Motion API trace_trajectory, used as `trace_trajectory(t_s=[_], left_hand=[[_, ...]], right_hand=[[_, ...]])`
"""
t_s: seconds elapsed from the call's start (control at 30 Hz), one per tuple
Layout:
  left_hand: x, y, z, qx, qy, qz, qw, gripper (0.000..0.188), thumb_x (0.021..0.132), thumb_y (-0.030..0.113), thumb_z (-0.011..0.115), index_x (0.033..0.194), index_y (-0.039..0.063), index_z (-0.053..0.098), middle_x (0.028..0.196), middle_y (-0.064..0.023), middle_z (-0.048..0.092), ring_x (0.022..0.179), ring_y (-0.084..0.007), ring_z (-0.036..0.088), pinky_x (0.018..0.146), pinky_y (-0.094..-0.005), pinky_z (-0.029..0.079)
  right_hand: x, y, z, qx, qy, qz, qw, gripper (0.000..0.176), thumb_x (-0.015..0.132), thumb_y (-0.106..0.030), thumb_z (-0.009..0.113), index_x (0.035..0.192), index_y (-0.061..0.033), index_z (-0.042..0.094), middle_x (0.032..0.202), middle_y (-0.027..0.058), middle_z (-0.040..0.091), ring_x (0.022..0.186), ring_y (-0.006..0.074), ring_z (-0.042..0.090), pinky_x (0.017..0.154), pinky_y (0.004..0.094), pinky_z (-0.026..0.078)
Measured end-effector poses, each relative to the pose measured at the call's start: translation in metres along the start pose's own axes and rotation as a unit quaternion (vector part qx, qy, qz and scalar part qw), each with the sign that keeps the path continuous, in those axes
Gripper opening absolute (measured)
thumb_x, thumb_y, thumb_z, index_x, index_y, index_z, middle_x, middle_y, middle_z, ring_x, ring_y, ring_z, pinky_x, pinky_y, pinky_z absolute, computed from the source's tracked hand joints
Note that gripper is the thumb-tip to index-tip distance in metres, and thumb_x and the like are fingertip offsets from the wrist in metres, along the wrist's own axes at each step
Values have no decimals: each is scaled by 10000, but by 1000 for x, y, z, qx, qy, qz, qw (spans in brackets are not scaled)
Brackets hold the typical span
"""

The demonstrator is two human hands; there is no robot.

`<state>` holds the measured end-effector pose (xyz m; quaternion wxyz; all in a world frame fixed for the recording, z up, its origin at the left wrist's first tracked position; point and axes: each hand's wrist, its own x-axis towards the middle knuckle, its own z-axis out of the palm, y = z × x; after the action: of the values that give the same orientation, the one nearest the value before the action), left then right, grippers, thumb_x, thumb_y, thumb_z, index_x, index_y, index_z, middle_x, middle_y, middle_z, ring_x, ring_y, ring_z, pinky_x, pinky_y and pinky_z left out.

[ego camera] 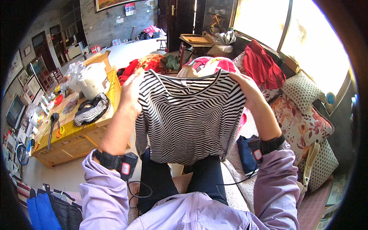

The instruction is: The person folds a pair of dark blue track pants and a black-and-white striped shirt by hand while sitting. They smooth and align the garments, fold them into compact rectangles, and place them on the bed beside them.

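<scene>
A black-and-white striped long-sleeved top hangs spread out in front of me, its neckline uppermost. My left hand grips one shoulder of it, and my right hand grips the other. Both sleeves drop at the sides, and the hem falls over my dark trousers. A small label shows inside the back of the neck. The fingers of both hands are partly hidden behind the fabric.
To the left, a wooden table bears a white plastic container, a striped cloth item and orange-handled scissors. Patterned cushions and a red garment lie on the right. Folded navy clothing rests beside my leg.
</scene>
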<state>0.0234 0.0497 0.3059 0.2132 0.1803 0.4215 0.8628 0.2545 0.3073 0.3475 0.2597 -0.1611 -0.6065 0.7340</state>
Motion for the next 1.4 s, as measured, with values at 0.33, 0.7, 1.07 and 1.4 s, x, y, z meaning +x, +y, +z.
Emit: trace_trajectory(t_s=[0.33, 0.7, 1.07, 1.4], left_hand=[[-85, -89, 44, 170, -34, 140, 975, 189, 1034, 188, 556, 1016, 11, 622, 823, 11, 618, 755, -60, 539, 699, -243, 479], [-126, -99, 40, 294, -48, 192, 935, 202, 1029, 131, 544, 1159, -7, 614, 955, -119, 704, 863, -160, 652, 793, -309, 519], [-126, -108, 27, 268, -86, 149, 948, 211, 1041, 119, 507, 1189, 2, 603, 977, -86, 696, 898, -111, 617, 811, -287, 511], [-135, -103, 28, 86, -159, 27, 983, 375, 1030, 300, 583, 1256, 5, 539, 1043, -15, 631, 913, -44, 577, 812, -211, 500]], right_hand=[[-54, 84, 90, -35, -14, -88, 995, 162, 993, -216, 636, 1027, -60, 611, 831, -37, 601, 717, 44, 556, 637, 208, 460], [-88, 124, 104, 42, -17, -102, 994, 128, 985, -98, 636, 1043, -23, 549, 867, -40, 584, 766, 15, 521, 661, 177, 428], [-93, 136, 105, -42, -32, -146, 988, 129, 991, -99, 618, 1041, -4, 546, 790, -43, 549, 702, 12, 480, 601, 182, 391], [-101, 126, 96, -94, -70, -102, 988, 165, 1041, -157, 518, 1080, -15, 591, 793, -37, 532, 695, 28, 472, 602, 203, 398]])
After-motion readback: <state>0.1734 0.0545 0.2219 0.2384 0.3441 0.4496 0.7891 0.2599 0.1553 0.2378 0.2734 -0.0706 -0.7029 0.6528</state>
